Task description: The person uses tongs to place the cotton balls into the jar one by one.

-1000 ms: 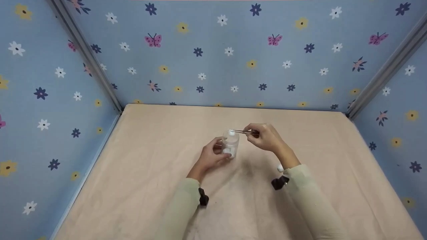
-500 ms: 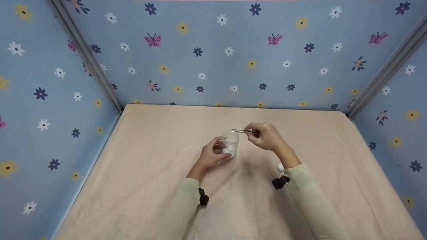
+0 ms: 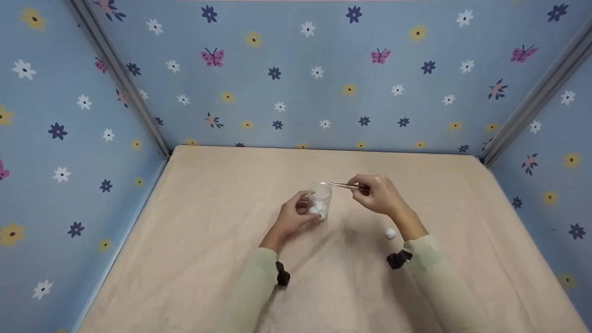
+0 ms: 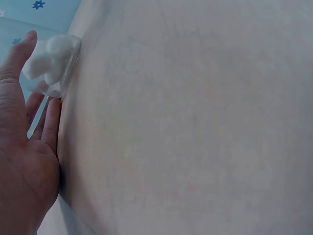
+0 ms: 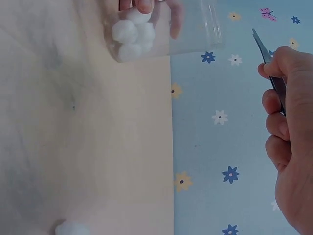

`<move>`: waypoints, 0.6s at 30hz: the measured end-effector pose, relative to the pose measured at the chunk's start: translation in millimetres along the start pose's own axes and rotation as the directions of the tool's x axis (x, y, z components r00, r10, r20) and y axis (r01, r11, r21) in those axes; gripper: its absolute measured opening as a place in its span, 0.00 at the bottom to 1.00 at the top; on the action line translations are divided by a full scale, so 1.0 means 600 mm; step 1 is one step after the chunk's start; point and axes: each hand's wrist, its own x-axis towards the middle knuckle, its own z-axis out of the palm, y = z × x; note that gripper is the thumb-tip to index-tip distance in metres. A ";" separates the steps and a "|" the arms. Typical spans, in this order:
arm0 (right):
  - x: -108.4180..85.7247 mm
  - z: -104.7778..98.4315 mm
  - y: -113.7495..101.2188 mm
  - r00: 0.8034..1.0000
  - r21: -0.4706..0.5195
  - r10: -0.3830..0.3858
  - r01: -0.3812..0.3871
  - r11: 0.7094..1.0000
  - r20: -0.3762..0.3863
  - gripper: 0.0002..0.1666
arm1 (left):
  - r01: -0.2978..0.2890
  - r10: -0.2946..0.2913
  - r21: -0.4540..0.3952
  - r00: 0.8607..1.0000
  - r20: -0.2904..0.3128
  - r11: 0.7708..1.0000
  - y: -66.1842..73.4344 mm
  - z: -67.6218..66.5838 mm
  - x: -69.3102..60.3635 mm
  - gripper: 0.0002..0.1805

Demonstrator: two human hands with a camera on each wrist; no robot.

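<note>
My left hand (image 3: 292, 215) grips a clear plastic jar (image 3: 319, 193) that stands upright on the cloth, thumb in front and fingers behind. Several white cotton balls (image 5: 133, 35) lie in the bottom of the jar, and its top is uncovered. In my right hand (image 3: 377, 193), metal tweezers (image 3: 341, 185) are pinched between thumb and fingers. Their tips are just right of the jar's rim, with nothing between them. One loose cotton ball (image 3: 390, 233) lies on the cloth below my right wrist.
A beige cloth (image 3: 222, 194) covers the table. Blue flowered panels (image 3: 296, 74) rise along the back and both sides, with grey metal posts (image 3: 125, 78) at the corners. A small black device (image 3: 398, 259) sits at the right cuff.
A cotton ball at the tweezers' tips has dropped into the jar. My right hand has moved right with the tweezers, uncovering the loose cotton ball. The left hand stays put.
</note>
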 end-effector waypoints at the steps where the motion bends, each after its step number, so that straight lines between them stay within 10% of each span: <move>1: -0.002 0.000 0.001 1.000 -0.008 -0.006 0.006 1.000 -0.009 0.09 | 0.000 0.000 -0.001 1.000 0.002 1.000 0.000 0.000 0.000 0.38; 18: -0.052 -0.007 0.018 0.989 -0.082 -0.072 0.062 0.995 -0.126 0.09 | -0.022 0.022 -0.033 1.000 0.006 0.999 0.002 -0.001 -0.001 0.38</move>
